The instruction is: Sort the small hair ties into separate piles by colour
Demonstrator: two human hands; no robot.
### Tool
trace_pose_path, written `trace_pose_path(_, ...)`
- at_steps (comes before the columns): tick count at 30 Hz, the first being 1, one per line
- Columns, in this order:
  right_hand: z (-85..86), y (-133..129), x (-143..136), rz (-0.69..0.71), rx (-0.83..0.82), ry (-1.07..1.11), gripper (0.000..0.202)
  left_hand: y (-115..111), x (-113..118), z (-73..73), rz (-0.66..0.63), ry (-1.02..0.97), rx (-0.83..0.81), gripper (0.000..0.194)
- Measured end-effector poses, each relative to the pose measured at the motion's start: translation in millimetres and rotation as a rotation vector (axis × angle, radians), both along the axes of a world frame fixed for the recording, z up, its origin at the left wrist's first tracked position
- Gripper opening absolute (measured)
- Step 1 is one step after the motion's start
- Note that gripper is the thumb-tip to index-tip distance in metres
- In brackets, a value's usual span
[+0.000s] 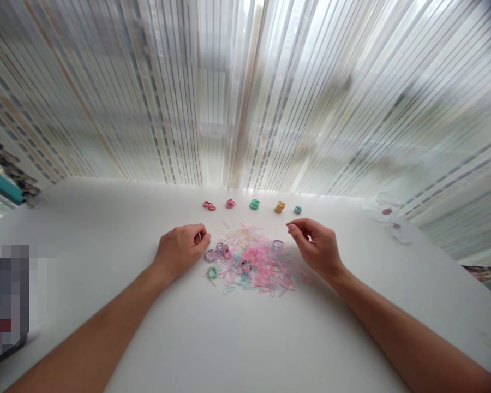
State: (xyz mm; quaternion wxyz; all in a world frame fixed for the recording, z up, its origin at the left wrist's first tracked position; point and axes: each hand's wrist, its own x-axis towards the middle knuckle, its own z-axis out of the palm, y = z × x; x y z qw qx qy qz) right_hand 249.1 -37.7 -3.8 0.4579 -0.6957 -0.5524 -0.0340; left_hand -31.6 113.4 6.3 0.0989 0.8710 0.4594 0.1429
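Note:
A loose pile of thin pink, blue and pale bands [256, 262] lies on the white table [245, 338]. Left of the pile rests my left hand [184, 245], its fingers curled and closed; whatever they hold, if anything, is too small to name. My right hand [317, 245] is at the pile's right side, thumb and forefinger pinched together, with any held item too small to make out. Purple rings [211, 255] and a green ring [213, 272] sit at the pile's left edge. Another purple ring [277, 244] lies on its upper right.
Behind the pile stand small bunches in a row: red [209, 206], pink [230, 203], green [254, 204], yellow [280, 207] and blue [298, 209]. Clear plastic items [387, 212] lie back right. A blurred-out object [4, 305] is at far left. A striped curtain [237, 98] hangs behind.

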Motion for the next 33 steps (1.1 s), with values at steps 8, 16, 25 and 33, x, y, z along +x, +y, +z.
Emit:
trace_pose_path(8,-13.3,7,17,0.044,-0.047,0.167,0.025,0,1,-0.5,0.009,-0.010,-0.015,0.030)
trace_pose_path(16,-14.0,7,17,0.038,-0.081,0.202,0.023,-1,0,1.0,0.007,-0.008,-0.023,0.030)
trace_pose_path(25,-14.6,7,16,0.033,-0.087,0.234,0.024,-1,1,1.1,0.019,-0.026,-0.035,0.029)
trace_pose_path(33,-13.8,8,15,0.056,-0.069,0.257,0.025,-1,2,2.7,0.025,-0.012,-0.039,0.030)
